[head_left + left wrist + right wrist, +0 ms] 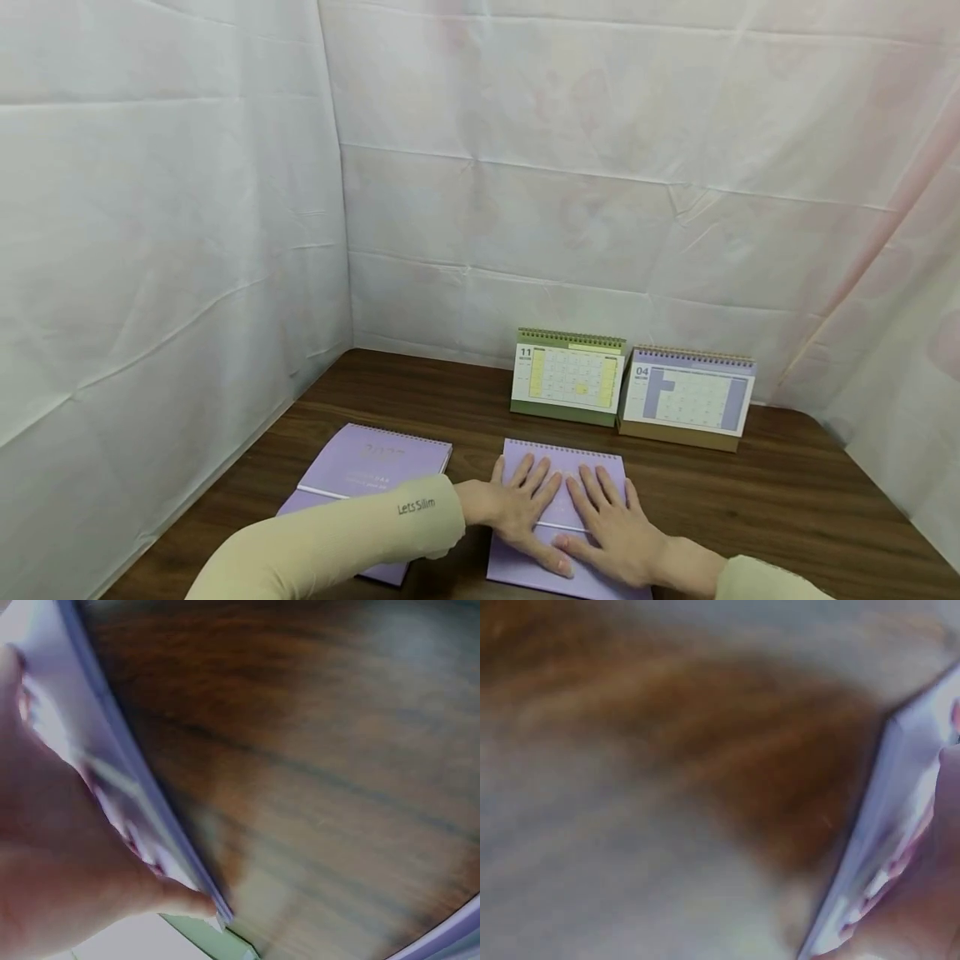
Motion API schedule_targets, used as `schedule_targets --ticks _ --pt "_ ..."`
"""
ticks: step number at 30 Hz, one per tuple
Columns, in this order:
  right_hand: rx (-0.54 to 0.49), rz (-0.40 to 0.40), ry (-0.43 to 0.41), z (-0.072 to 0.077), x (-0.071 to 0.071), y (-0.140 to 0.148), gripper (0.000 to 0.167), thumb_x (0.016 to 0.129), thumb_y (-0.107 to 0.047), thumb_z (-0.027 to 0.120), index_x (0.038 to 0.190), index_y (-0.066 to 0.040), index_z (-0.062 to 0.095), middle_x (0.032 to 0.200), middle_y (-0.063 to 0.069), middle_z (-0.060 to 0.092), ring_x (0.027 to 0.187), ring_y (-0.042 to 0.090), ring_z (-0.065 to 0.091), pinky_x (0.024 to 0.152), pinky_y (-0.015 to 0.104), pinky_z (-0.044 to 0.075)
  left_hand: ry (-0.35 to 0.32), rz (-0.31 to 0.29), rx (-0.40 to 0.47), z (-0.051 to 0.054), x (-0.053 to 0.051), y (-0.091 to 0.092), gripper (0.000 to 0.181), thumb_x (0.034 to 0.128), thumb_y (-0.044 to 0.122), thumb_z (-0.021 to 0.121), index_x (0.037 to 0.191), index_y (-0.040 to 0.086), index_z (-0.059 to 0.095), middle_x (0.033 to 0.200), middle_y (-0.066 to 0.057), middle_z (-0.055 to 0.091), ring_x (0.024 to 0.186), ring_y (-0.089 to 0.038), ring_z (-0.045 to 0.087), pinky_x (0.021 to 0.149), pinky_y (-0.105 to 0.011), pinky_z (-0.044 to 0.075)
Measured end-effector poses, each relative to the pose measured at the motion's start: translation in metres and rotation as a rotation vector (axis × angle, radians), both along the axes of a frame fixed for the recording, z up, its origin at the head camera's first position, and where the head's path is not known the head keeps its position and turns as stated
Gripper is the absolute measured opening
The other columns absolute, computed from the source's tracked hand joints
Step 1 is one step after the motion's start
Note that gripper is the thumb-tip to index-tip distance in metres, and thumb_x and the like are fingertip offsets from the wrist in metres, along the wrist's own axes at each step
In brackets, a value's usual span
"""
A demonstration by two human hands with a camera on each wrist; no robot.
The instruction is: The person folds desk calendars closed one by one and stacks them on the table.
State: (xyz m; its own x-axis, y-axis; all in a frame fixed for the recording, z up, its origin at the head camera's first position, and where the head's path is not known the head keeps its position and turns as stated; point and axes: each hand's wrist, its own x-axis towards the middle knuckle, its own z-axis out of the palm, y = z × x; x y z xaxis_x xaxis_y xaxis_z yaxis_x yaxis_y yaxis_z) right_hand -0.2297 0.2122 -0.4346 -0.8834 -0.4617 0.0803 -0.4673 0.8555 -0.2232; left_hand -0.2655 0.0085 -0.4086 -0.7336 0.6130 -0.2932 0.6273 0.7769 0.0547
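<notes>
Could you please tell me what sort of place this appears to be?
Probably a makeshift curtained booth, perhaps for recording: pale cloth hangings enclose the back and both sides of a wood-grain table, where a lilac spiral-bound calendar lies and a green desk calendar stands.

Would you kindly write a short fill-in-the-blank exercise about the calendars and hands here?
1. The left hand and right hand rest on a flat purple spiral-bound calendar.
In the head view, a second flat purple calendar lies to its ____.
2. The large number on the standing green spiral-bound calendar is ____.
3. The standing spiral-bound calendar with a purple-and-white page shows the large number ____.

Missing words: left; 11; 04
</notes>
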Motion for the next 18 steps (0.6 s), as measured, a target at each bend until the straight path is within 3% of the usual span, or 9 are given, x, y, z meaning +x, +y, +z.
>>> schedule_targets --ticks 2,4,7,9,12,15,18 --pt "-0.041 -0.013 0.062 0.007 -0.006 0.004 0.081 0.092 -0.059 0.051 0.142 0.004 0.042 0.151 0.029 0.033 0.141 0.052 0.025 0.102 0.078 0.019 0.016 0.020 0.041 0.005 -0.004 0.001 0.105 0.0749 0.082 0.052 0.156 0.027 0.014 0.164 -0.003 0.011 0.152 -0.028 0.009 0.116 -0.063 0.016" --pt "-0.088 -0.057 0.157 0.014 -0.013 0.009 0.070 0.090 -0.050 0.059 0.131 0.006 0.053 0.141 0.031 0.046 0.131 0.053 0.038 0.097 0.075 0.031 0.021 0.080 0.128 0.012 -0.009 0.000 0.096 0.0794 0.074 0.056 0.152 0.019 0.027 0.158 -0.008 0.025 0.147 -0.030 0.021 0.112 -0.060 0.028" --pt "-0.173 -0.177 0.175 0.028 -0.023 0.015 0.054 0.087 -0.034 0.067 0.118 0.010 0.060 0.123 0.031 0.060 0.116 0.050 0.052 0.092 0.066 0.041 -0.049 0.257 0.335 0.022 -0.016 -0.002 0.080 0.0852 0.059 0.061 0.142 0.005 0.041 0.143 -0.017 0.042 0.135 -0.033 0.036 0.105 -0.055 0.039" --pt "-0.240 -0.278 0.077 0.039 -0.029 0.019 0.050 0.087 -0.028 0.066 0.114 0.013 0.060 0.115 0.030 0.063 0.108 0.047 0.057 0.089 0.060 0.046 -0.147 0.408 0.484 0.029 -0.021 -0.005 0.075 0.0867 0.050 0.063 0.139 0.001 0.043 0.141 -0.021 0.043 0.130 -0.036 0.039 0.102 -0.055 0.041" --pt "-0.397 -0.430 -0.213 0.054 -0.032 0.024 0.054 0.088 -0.026 0.060 0.119 0.018 0.053 0.119 0.033 0.058 0.108 0.046 0.057 0.080 0.052 0.052 -0.362 0.619 0.700 0.037 -0.024 -0.010 0.075 0.0866 0.041 0.065 0.142 -0.001 0.038 0.146 -0.022 0.038 0.132 -0.040 0.039 0.098 -0.060 0.043" --pt "-0.559 -0.551 -0.465 0.060 -0.031 0.027 0.063 0.088 -0.028 0.057 0.127 0.018 0.038 0.123 0.037 0.047 0.107 0.046 0.054 0.072 0.048 0.055 -0.534 0.800 0.854 0.040 -0.025 -0.015 0.077 0.0855 0.036 0.066 0.145 0.002 0.033 0.149 -0.024 0.032 0.131 -0.046 0.039 0.089 -0.065 0.046" --pt "-0.675 -0.614 -0.606 0.060 -0.029 0.029 0.054 0.088 -0.029 0.057 0.118 0.011 0.037 0.105 0.030 0.047 0.093 0.040 0.052 0.070 0.046 0.055 -0.593 0.927 0.941 0.038 -0.026 -0.017 0.073 0.0833 0.033 0.066 0.143 0.003 0.036 0.141 -0.029 0.037 0.126 -0.048 0.039 0.086 -0.066 0.047"
